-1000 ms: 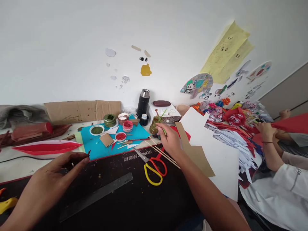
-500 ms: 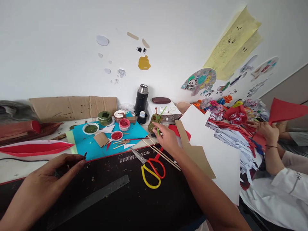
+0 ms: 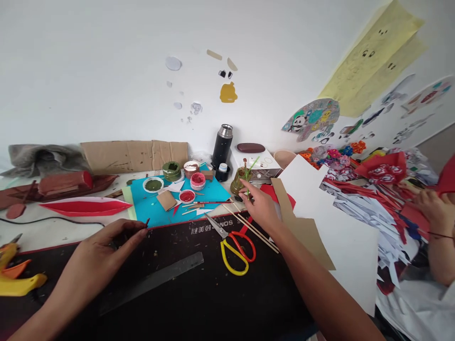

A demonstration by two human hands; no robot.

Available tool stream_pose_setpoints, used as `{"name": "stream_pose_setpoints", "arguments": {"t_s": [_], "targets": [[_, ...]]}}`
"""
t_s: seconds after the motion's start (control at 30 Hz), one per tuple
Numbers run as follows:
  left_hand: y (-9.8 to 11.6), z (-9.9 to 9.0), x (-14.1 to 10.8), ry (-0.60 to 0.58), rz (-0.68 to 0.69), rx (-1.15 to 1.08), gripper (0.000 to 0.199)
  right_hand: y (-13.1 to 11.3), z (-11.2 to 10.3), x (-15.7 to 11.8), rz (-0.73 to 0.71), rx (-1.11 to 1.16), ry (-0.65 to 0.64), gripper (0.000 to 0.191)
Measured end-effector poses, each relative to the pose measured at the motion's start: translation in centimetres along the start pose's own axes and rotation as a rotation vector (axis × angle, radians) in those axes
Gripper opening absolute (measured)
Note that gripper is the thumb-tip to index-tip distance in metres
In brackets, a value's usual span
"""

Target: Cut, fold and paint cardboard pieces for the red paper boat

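Observation:
My left hand [image 3: 103, 251] is pinched around a small dark brown piece [image 3: 147, 222], most of it hidden by the fingertips, above the edge of the black mat. My right hand [image 3: 261, 206] reaches forward to a murky greenish jar [image 3: 237, 182]. Its thumb and fingers close on a thin green stick [image 3: 253, 166] that slants up out of the jar; its lower end is hidden. A reddish-brown stick [image 3: 245, 162] also leans in the jar. Below that hand lie several thin wooden sticks [image 3: 254, 229] and scissors [image 3: 232, 241] with red and yellow handles.
Open paint pots, one green [image 3: 172, 170] and one red [image 3: 197, 180], stand on blue paper [image 3: 142, 215]. A clear ruler [image 3: 159, 279] lies on the black mat [image 3: 177, 312]. Brown cardboard [image 3: 305, 232], a black flask [image 3: 222, 144] and a yellow-handled tool [image 3: 21, 279] are around. A co-worker's hand [image 3: 432, 208] is at right.
My view has turned left, so everything appears farther right and the yellow-handled tool has come into sight. Both hands keep nearly the same pose, the right one still at the jar.

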State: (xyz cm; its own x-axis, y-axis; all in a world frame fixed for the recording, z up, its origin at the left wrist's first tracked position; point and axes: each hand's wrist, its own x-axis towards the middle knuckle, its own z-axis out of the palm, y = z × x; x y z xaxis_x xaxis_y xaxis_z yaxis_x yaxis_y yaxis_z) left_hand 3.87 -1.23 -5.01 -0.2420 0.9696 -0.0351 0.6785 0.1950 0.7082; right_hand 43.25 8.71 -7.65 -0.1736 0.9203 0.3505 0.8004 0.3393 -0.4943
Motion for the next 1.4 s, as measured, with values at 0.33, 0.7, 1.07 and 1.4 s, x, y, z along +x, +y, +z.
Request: {"name": "stream_pose_setpoints", "arguments": {"t_s": [0.33, 0.7, 1.07, 1.4], "targets": [[-0.3, -0.2, -0.3, -0.006, 0.035, -0.015, 0.052, -0.2, -0.6, -0.7, 0.042, -0.033, 0.034, 0.058], [-0.3, -0.7, -0.3, -0.009, 0.007, 0.001, 0.057, 0.0, -1.5, -6.1, 0.195, 0.279, 0.239, 0.048], [5.2, 0.0, 5.7, -0.041, 0.28, 0.132, 0.045, -10.0, 0.9, -10.7, -0.14, 0.548, -0.097, 0.024], [7.1, -2.9, 13.1, 0.056, 0.3, 0.344, 0.047, -12.2, 4.6, -11.5, -0.306, 0.623, -0.107, 0.02]]}}
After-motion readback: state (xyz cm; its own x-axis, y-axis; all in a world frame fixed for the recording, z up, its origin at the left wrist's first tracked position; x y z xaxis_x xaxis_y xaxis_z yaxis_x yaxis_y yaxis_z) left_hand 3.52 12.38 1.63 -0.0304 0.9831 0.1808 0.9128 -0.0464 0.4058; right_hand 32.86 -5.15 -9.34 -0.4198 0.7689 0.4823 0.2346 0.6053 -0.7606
